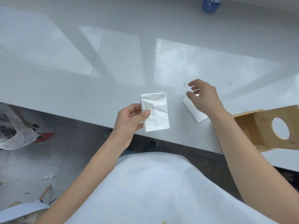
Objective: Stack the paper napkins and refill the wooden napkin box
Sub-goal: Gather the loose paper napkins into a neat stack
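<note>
My left hand [129,122] pinches a small stack of white folded paper napkins [157,112] by its left edge, holding it just above the near edge of the white counter [113,65]. A second folded napkin [195,113] lies flat on the counter to the right. Above that napkin hovers my right hand [202,97], fingers curled and apart, holding nothing. The wooden napkin box [267,128], with a round hole in its face, lies on its side at the right edge, its open side facing left.
A blue-labelled bottle [210,4] stands at the far back of the counter. Below left, on the tiled floor, are a white plastic bag [14,131], a red and white carton [43,126] and paper scraps [50,175]. A white board [283,159] lies below the box.
</note>
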